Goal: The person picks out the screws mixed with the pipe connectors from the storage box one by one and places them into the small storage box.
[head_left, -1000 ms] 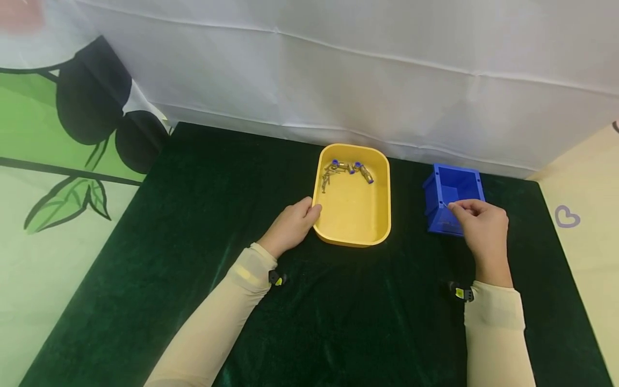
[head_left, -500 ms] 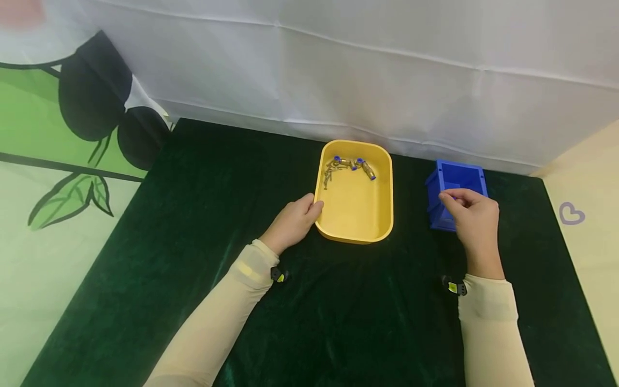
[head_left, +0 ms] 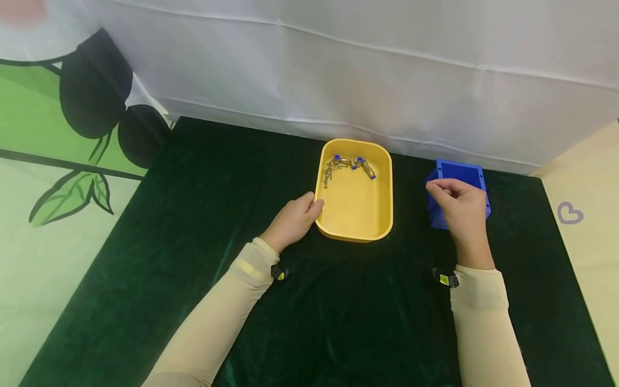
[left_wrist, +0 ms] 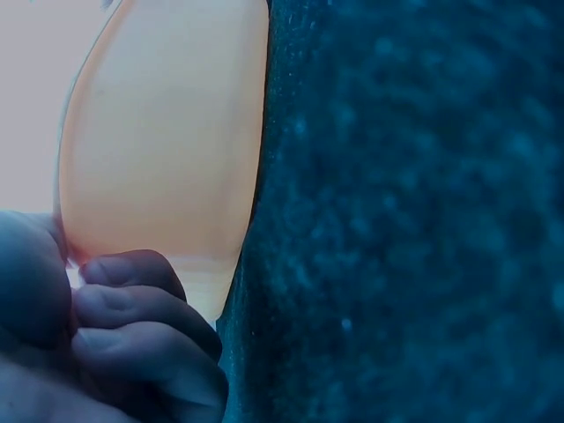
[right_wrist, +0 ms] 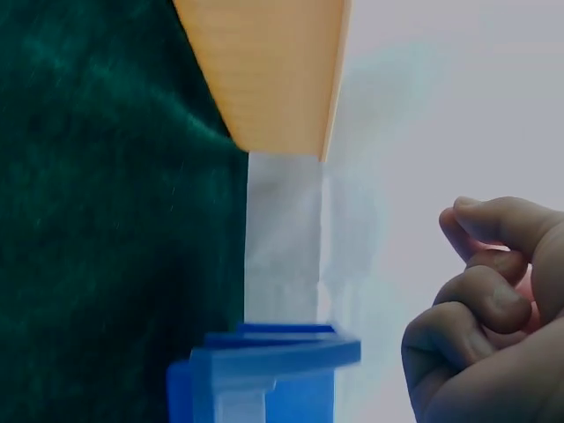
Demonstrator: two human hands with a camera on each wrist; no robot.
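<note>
From the head view we record a yellow tray near the middle of a dark green cloth, its long axis running away from the person. A small cluster of brass fittings with blue ends, and some thin pins beside them, lies at the far end of the tray; the near part of its floor is bare. The left hand rests against the tray's near left rim, fingers curled round the edge. A blue bin stands to the right of the tray, well apart from it, close to the white backdrop. The right hand hovers over the bin's near left part with fingers curled and tips drawn together; we cannot tell from here whether they pinch anything. The fittings lie to the left of and beyond this hand, across an open strip of cloth, and the left hand is the nearer one to them

From the left wrist view we note the fingers folded against the tray's pale outer wall, touching it, with cloth beside

From the right wrist view the fingers are curled, thumb and forefinger tips close together; nothing shows between them, though a small pin could be hidden. The bin's top edge sits below the hand, apart from it, and the tray's corner lies beyond. Open room remains between tray and bin, and in front of both
</note>
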